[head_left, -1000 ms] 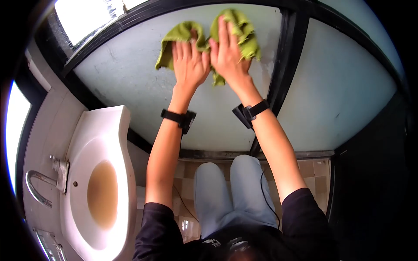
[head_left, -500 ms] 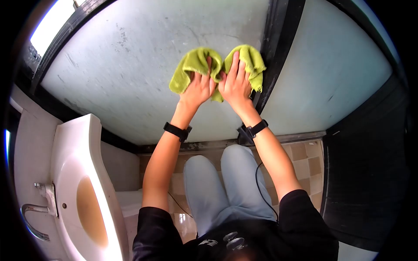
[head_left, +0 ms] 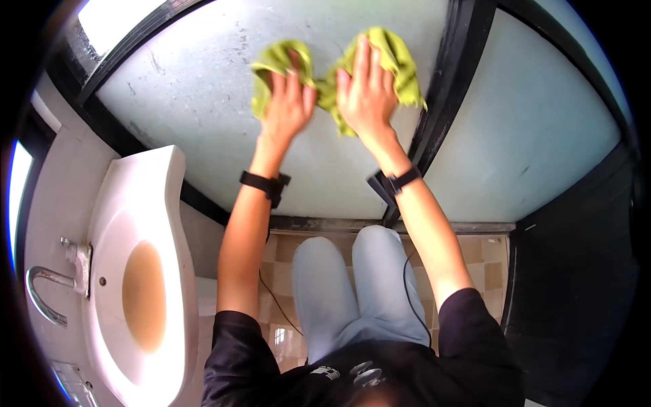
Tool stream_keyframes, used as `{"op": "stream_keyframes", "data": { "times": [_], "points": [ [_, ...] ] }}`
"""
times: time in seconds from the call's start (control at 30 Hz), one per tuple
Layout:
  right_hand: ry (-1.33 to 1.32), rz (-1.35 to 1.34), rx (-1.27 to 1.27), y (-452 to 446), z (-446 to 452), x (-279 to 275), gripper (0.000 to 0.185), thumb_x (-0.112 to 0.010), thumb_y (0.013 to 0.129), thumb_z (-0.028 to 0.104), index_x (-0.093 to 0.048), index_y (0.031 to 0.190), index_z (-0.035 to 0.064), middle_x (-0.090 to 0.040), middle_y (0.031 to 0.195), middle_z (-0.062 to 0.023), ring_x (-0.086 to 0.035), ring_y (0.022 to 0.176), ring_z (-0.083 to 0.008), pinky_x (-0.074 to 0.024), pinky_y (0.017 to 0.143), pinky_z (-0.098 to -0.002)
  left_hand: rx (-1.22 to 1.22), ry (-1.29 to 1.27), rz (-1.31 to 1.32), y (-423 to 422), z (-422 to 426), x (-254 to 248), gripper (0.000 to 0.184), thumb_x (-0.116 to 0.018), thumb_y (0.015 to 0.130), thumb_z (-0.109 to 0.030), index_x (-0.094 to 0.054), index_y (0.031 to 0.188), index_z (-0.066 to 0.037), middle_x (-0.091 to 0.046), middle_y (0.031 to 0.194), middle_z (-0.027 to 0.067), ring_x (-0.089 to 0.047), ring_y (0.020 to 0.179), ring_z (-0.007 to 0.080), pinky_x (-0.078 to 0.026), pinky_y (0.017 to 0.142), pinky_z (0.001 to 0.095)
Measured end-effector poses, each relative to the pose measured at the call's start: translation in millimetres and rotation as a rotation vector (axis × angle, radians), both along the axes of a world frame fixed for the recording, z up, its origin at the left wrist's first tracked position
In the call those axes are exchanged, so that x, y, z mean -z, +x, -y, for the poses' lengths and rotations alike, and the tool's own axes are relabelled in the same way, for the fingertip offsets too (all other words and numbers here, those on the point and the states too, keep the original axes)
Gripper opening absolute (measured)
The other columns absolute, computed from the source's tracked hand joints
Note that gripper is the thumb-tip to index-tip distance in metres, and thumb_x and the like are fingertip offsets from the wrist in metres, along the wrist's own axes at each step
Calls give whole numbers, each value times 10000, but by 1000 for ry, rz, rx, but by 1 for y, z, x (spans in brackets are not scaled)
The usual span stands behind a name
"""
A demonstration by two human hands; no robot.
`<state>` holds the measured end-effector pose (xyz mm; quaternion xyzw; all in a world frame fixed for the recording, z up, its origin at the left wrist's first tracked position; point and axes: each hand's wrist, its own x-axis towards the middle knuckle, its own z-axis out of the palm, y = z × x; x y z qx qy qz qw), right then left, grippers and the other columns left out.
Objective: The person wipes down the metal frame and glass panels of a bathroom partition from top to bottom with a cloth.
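Note:
A lime-green cloth (head_left: 403,71) is pressed against a frosted glass panel (head_left: 196,102) with grey smudges. My left hand (head_left: 286,112) holds the bunched left part of the cloth, its fingertips partly covered by a fold. On the right part, my right hand (head_left: 368,102) presses with fingers stretched out over the fabric. Between the hands the cloth seems to run on as one piece. Both hands are slightly blurred. Each wrist wears a black strap.
A white washbasin (head_left: 173,203) with brownish water and a curved metal tap (head_left: 51,292) stands at left. A black frame post (head_left: 451,88) divides the panel from another frosted pane (head_left: 536,115). Beige and brown tiles (head_left: 491,275) and thin cables lie below.
Both hands have slid up the glass with the cloth and spread a little apart, the left one shifting left. The view has also shifted somewhat.

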<state>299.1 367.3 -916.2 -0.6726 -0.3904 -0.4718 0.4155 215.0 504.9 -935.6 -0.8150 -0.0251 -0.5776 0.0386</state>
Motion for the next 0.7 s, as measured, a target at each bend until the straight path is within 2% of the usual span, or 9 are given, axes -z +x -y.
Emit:
{"op": "stream_keyframes", "data": {
  "times": [0.07, 0.13, 0.17, 0.27, 0.4, 0.43, 0.5, 0.63, 0.7],
  "points": [
    [101, 160, -14, -12, -22, -30, 573, -593, 917, 290, -453, 1403, 19, -545, 1304, -203, -582, 1075, -415, -506, 867, -458, -129, 33, 65, -7, -23, -29, 687, -508, 908, -251, -275, 1469, 70, -384, 1350, 355, -355, 1270, 529, -325, 1077, 548],
    [139, 257, -42, -13, -54, -29, 584, -609, 897, 283, -458, 1395, 19, -547, 1299, -193, -590, 1067, -406, -517, 819, -442, -198, 88, 132, -19, -25, -42, 699, -500, 911, -286, -278, 1466, 78, -411, 1320, 334, -388, 1226, 519, -327, 1063, 538],
    [204, 252, -144, -18, -63, -30, 532, -605, 895, 260, -482, 1369, 54, -571, 1226, -233, -604, 1059, -415, -531, 855, -488, -239, 109, 156, -21, -30, -37, 713, -501, 909, -303, -276, 1464, 84, -413, 1326, 330, -394, 1225, 512, -323, 1062, 536],
    [54, 260, -95, -26, -64, -7, 446, -594, 898, 275, -547, 1316, 126, -624, 1107, -140, -622, 960, -352, -513, 775, -446, -298, 112, 179, -23, -41, -1, 734, -494, 909, -328, -267, 1463, 97, -421, 1334, 331, -409, 1214, 498, -305, 1064, 533],
    [-212, 215, -221, -31, -54, 63, 371, -611, 883, 279, -608, 1227, 141, -645, 932, -104, -625, 822, -309, -500, 704, -443, -314, -132, -11, -39, -52, 96, 766, -494, 926, -369, -248, 1454, 129, -397, 1383, 351, -385, 1274, 507, -290, 1092, 539],
    [-274, 231, -204, -29, -48, 83, 285, -615, 866, 278, -661, 1118, 152, -649, 958, -49, -617, 905, -286, -512, 734, -423, -330, -81, -41, -45, -48, 118, 756, -495, 929, -369, -268, 1445, 135, -398, 1393, 351, -387, 1284, 507, -304, 1085, 544],
    [-330, 242, -214, -24, -33, 104, 250, -622, 848, 267, -677, 1062, 150, -646, 919, -55, -622, 882, -279, -511, 737, -415, -312, -93, -134, -56, -36, 159, 704, -516, 930, -321, -313, 1431, 129, -416, 1384, 348, -405, 1277, 506, -333, 1071, 538],
    [-410, 203, -253, 3, -10, 132, 249, -624, 834, 253, -681, 1051, 146, -648, 879, -66, -627, 860, -270, -516, 712, -414, -319, -118, -238, -62, -13, 168, 680, -566, 913, -270, -335, 1434, 101, -438, 1377, 328, -431, 1257, 498, -351, 1068, 523],
    [-518, 372, -121, 14, 2, 114, 268, -615, 857, 248, -680, 1095, 143, -654, 865, -81, -639, 794, -270, -521, 678, -416, -272, -80, -197, -55, -9, 140, 672, -566, 912, -268, -341, 1441, 80, -442, 1380, 317, -430, 1261, 491, -355, 1067, 515]
  ]
}}
